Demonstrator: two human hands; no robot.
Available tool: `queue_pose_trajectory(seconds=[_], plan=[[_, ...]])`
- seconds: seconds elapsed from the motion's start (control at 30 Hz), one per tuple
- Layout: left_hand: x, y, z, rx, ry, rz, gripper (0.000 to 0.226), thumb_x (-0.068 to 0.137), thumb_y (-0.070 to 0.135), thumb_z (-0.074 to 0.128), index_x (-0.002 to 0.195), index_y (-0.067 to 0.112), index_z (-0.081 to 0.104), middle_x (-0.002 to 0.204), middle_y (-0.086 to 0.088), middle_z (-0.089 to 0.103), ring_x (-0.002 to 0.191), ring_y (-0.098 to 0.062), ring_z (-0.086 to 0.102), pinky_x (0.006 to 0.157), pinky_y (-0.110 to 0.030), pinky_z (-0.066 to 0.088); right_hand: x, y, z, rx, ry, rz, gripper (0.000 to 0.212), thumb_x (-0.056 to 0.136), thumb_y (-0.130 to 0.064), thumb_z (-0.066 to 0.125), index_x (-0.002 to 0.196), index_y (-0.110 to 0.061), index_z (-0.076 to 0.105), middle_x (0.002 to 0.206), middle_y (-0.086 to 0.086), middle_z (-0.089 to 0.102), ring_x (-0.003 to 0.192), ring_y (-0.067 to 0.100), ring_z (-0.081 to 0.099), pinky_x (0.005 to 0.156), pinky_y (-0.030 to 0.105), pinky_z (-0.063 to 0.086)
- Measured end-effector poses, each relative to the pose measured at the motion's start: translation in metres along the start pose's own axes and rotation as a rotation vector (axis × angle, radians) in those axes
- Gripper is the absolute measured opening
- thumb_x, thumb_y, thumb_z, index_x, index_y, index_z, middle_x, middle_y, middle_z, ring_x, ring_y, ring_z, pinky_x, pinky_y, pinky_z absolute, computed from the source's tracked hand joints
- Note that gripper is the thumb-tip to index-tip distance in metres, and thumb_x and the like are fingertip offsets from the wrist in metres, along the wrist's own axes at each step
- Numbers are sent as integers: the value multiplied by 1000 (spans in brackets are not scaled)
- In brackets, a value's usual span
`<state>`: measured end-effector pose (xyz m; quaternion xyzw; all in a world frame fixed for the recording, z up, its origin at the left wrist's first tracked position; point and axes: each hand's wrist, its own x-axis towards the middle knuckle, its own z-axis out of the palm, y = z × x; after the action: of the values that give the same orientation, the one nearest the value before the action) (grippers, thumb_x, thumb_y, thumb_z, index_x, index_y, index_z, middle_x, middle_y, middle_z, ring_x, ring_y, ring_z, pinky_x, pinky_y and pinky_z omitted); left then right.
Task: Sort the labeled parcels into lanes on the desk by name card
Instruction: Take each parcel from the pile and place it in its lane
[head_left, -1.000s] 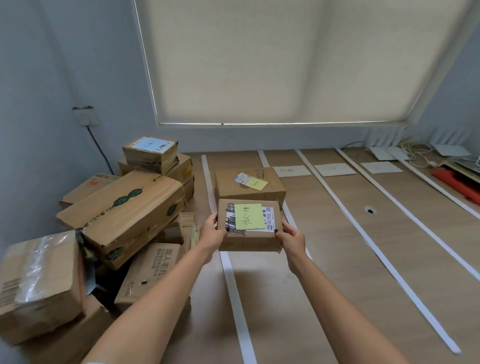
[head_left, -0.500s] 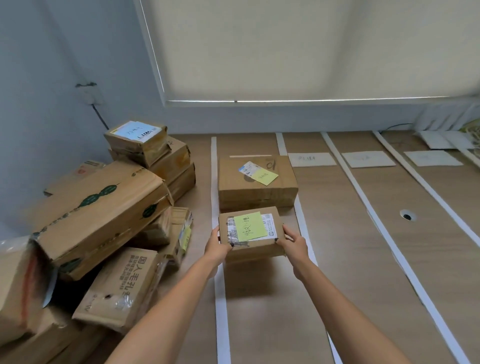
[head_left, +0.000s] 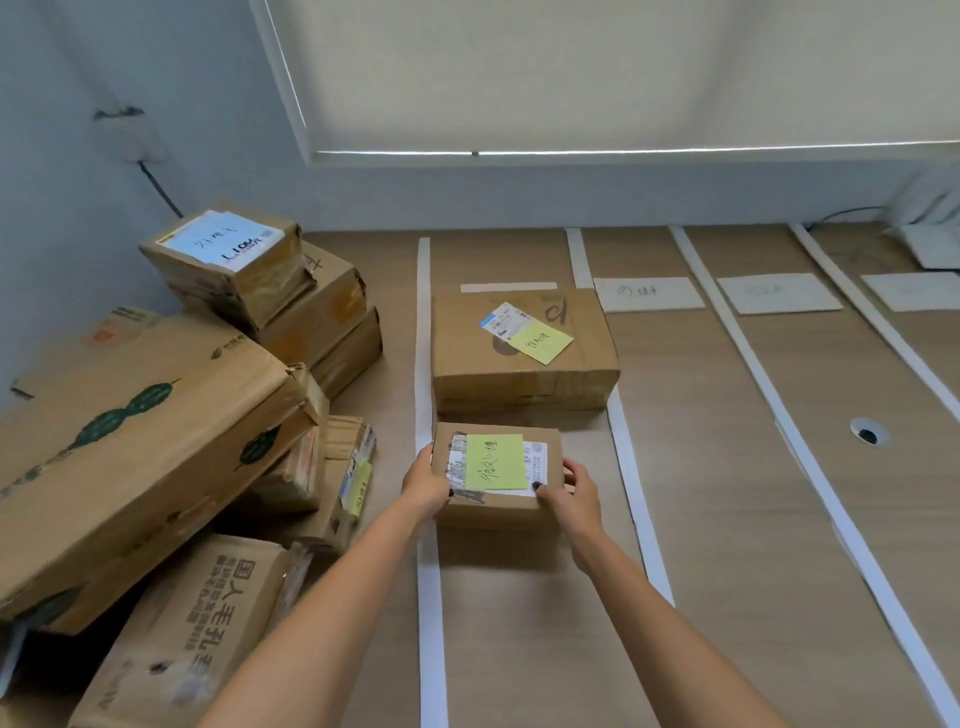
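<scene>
Small parcel (head_left: 496, 475) with green note between both hands, left hand (head_left: 427, 483) gripping its left edge, right hand (head_left: 571, 491) gripping its right edge, parcel in leftmost taped lane on worktop (head_left: 727, 519), just beside larger parcel (head_left: 524, 353) behind it, unsorted pile (head_left: 156, 415) well left

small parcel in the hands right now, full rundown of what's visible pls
The small parcel is a flat brown cardboard box, lying level, top face up. A white printed shipping label covers much of the top, with a yellow-green sticky note bearing handwriting over it. The left hand grips its left edge and the right hand its right edge. It sits in the leftmost taped lane of the desk, just in front of the larger parcel; whether it rests on the desk is unclear.
</scene>
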<state>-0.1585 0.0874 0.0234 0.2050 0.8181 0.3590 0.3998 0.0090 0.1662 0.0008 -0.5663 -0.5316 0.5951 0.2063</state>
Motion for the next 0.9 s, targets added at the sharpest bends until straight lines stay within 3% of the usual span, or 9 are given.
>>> queue_pose_trajectory(seconds=[0.13, 0.3, 0.43, 0.5, 0.63, 0.8, 0.9], plan=[[10, -5, -8, -20, -26, 3, 56, 89, 3, 57, 139, 19, 38, 129, -6, 56, 110, -22, 54, 92, -34, 49, 5, 3, 8, -23, 6, -21, 55, 86, -9, 62, 136, -19, 43, 130, 8, 47, 106, 15, 50, 74, 17, 45], [10, -10, -15, -105, -35, 34, 69, 88, -2, 57, 146, 23, 29, 131, -4, 53, 100, -12, 50, 65, -18, 46, 9, -2, 11, -24, 1, -58, 56, 87, -10, 62, 138, -23, 43, 129, 4, 49, 106, 13, 50, 82, 22, 48], [15, -3, -17, -100, -6, 28, 57, 92, 0, 50, 142, 21, 34, 134, -7, 53, 114, -20, 51, 92, -32, 47, 15, -12, 18, -12, -18, -61, 57, 90, -11, 58, 142, -22, 37, 137, 2, 49, 113, 12, 47, 93, 29, 46], [16, -5, -15, -83, -4, 21, 49, 95, 6, 50, 140, 20, 36, 134, -7, 54, 118, -23, 51, 92, -32, 45, 18, -13, 22, -26, -24, -59, 55, 92, -11, 56, 141, -21, 36, 138, 3, 49, 111, 11, 47, 90, 26, 45], [20, -5, -15, -81, -4, 28, 56, 94, 6, 52, 143, 23, 32, 136, -6, 52, 122, -23, 50, 87, -29, 44, 24, -16, 24, -48, -10, -62, 49, 93, -10, 54, 139, -18, 38, 137, 6, 49, 111, 12, 47, 88, 25, 45], [29, 2, -14, -46, -6, 19, 66, 95, 1, 46, 150, 23, 18, 145, -7, 43, 130, -26, 43, 101, -36, 42, 31, -20, 27, -65, 55, -63, 50, 95, -15, 52, 142, -16, 35, 140, 7, 47, 125, 23, 46, 99, 34, 43], [30, 4, -11, -45, 7, 33, 63, 95, 0, 46, 149, 21, 21, 144, -8, 44, 129, -27, 45, 102, -37, 41, 32, -24, 27, -97, 87, -64, 51, 96, -16, 51, 144, -14, 33, 141, 9, 46, 127, 25, 45, 104, 38, 42]])
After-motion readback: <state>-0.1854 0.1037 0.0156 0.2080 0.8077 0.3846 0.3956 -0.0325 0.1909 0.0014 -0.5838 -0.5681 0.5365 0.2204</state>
